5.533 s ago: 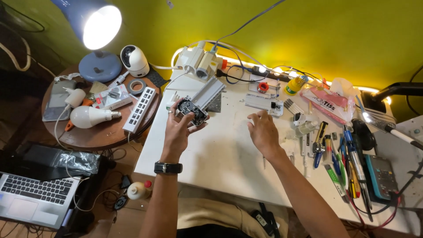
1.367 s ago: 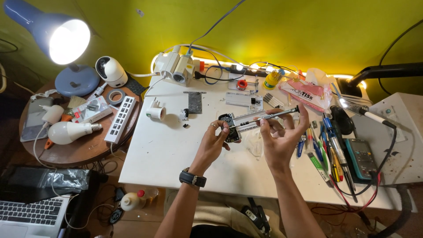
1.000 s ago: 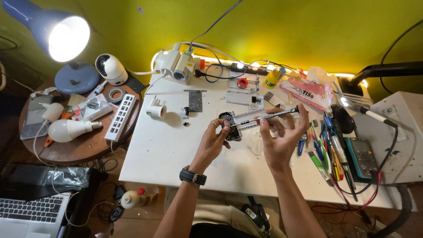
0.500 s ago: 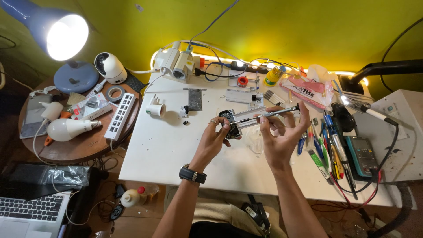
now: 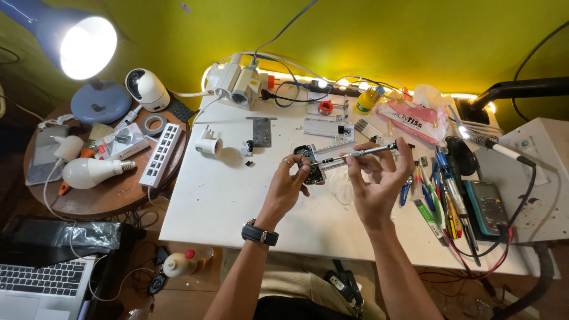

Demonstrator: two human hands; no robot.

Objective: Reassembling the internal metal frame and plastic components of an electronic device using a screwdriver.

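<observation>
Grip: While the left hand (image 5: 288,185) pinches the small black, boxy electronic part (image 5: 311,163) between thumb and curled fingertips, it does best to hold the part still, with its worked face turned toward the tool.
Tool hand: the right hand (image 5: 374,185) holds the slim silver metal-shafted screwdriver (image 5: 361,153) between thumb and forefinger near its far end, the other fingers spread loose; a light twirling hold with steady pressure along the shaft looks right, in my judgement.
Contact: the tool's tip meets the part at its right edge; keeping it square to the part should stop it slipping.
Part: dark, small, half hidden by the fingers; finer detail cannot be told.
Place: raised just above the white rectangular tabletop (image 5: 225,195), near its middle.
Beyond: a grey metal plate (image 5: 261,131) lies farther back on the table.
</observation>
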